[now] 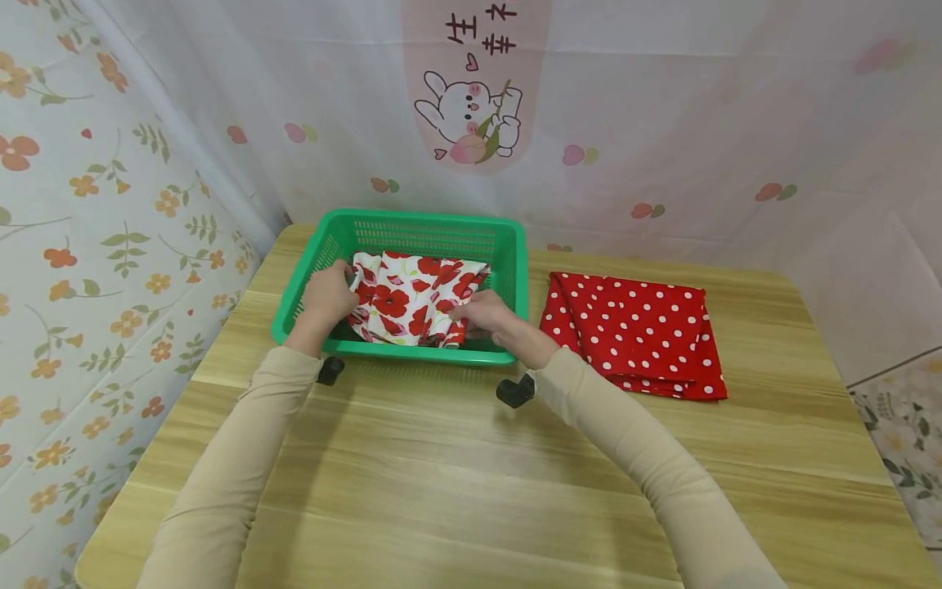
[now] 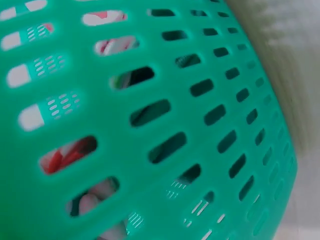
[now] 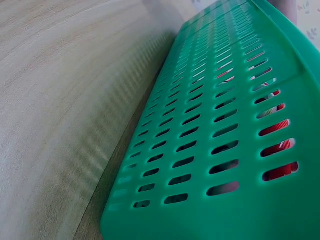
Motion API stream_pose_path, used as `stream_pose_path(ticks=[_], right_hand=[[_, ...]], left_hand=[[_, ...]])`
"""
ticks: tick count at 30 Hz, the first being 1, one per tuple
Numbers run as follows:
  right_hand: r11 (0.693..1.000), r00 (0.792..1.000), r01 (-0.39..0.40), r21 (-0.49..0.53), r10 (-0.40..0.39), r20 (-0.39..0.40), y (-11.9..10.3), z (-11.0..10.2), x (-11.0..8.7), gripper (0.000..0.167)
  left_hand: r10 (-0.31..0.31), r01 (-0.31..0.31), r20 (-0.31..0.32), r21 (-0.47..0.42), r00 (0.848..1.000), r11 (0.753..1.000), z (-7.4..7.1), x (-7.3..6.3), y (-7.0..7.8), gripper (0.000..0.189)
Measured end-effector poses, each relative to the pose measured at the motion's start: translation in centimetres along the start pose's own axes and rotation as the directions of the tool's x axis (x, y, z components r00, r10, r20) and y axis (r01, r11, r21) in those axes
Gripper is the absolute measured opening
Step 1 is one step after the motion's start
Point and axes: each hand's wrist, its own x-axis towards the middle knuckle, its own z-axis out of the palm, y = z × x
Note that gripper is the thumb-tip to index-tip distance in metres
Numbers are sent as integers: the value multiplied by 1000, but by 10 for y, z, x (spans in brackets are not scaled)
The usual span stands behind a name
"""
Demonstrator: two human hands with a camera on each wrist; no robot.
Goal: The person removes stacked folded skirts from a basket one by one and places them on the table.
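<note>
A white cloth with red flowers (image 1: pixel 401 298) lies folded inside a green plastic basket (image 1: pixel 434 355). At its left edge, my left hand (image 1: pixel 329 296) grips the cloth, reaching over the basket's near left side. My right hand (image 1: pixel 491 317) pinches the right edge, its fingertips partly hidden by the fabric. Through the slotted basket wall (image 2: pixel 165 125) in the left wrist view, bits of red cloth (image 2: pixel 65 156) and some fingers (image 2: pixel 89 204) show. The right wrist view has the basket's long side (image 3: pixel 200 135) with slivers of red and white behind the slots.
A folded red cloth with white dots (image 1: pixel 640 331) lies right of the basket on the wooden table (image 1: pixel 456 474). Black wrist-camera mounts (image 1: pixel 517 391) sit just in front of the basket. A printed curtain (image 1: pixel 331 98) hangs behind the table.
</note>
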Motion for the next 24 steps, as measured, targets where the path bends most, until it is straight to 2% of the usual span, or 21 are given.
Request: stream_pose_path(ticks=[4, 7, 9, 12, 15, 17, 19, 21, 24], right_hand=[[1000, 1000, 5, 5, -5, 5, 0, 0, -1, 27], [1000, 1000, 6, 9, -6, 6, 0, 0, -1, 26], [1000, 1000, 5, 7, -5, 6, 0, 0, -1, 25], [1000, 1000, 4, 2, -4, 6, 0, 0, -2, 24], [1000, 1000, 8, -6, -8, 3, 0, 0, -2, 23], [1000, 1000, 12, -10, -12, 5, 0, 0, -2, 23], [1000, 1000, 13, -13, -13, 7, 0, -1, -2, 23], [1000, 1000, 15, -12, -15, 8, 0, -1, -2, 23], [1000, 1000, 17, -5, -17, 7, 0, 1, -2, 24]], left_hand=[[-2, 2, 0, 48, 1000, 999, 2, 0, 0, 41], [-10, 10, -1, 69, 1000, 998, 2, 1, 0, 22], [6, -6, -4, 106, 1000, 994, 2, 1, -1, 7], [48, -48, 5, 130, 999, 990, 2, 2, -3, 20], [73, -75, 49, 45, 996, 996, 3, 5, -6, 33], [44, -39, 97, -53, 994, 998, 4, 8, -8, 38], [5, 9, 137, -107, 991, 994, 4, 9, -10, 38], [-32, 50, 164, -104, 986, 993, 5, 11, -11, 34], [-50, 60, 166, -52, 985, 997, 4, 11, -13, 23]])
